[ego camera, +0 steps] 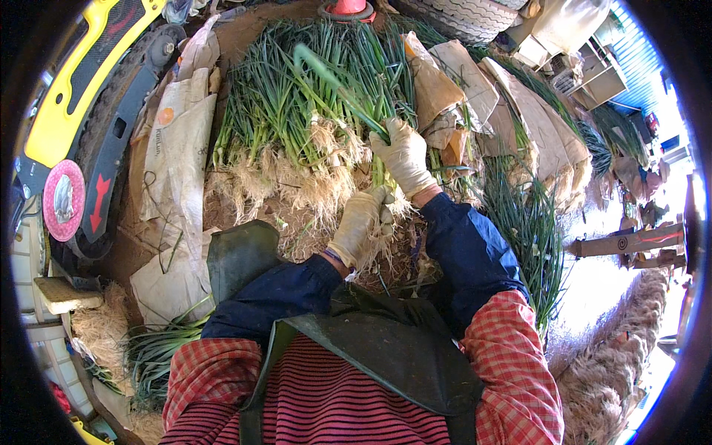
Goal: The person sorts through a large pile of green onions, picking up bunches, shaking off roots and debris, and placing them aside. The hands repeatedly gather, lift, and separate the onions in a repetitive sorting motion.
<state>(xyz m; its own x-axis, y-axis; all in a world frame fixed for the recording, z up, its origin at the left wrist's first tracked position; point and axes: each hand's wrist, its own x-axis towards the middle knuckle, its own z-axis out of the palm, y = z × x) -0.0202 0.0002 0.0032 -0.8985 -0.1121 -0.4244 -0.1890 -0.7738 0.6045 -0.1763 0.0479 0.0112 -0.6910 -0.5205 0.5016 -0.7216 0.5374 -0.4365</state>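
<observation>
My right hand [406, 158], in a pale work glove, is closed around a green onion stalk [379, 173], whose blurred leaf slants up to the left. Just below, my left hand [359, 229], gloved too, is closed at the stalk's base, with stringy roots hanging beside and beneath it. Whether the hold takes in one stalk or more I cannot tell. Beyond both hands lies a thick heap of green onions [311, 105], leaves pointing away from me. Their pale, soil-dusted roots [317, 186] face me.
A yellow and grey tracked machine [105, 144] with a pink ring [64, 200] stands at left, beside pale woven sacking [178, 144]. Paper-wrapped onion bundles [517, 117] line the right. Loose onion greens [523, 233] lie by my right arm. A tyre [464, 19] sits at the far edge.
</observation>
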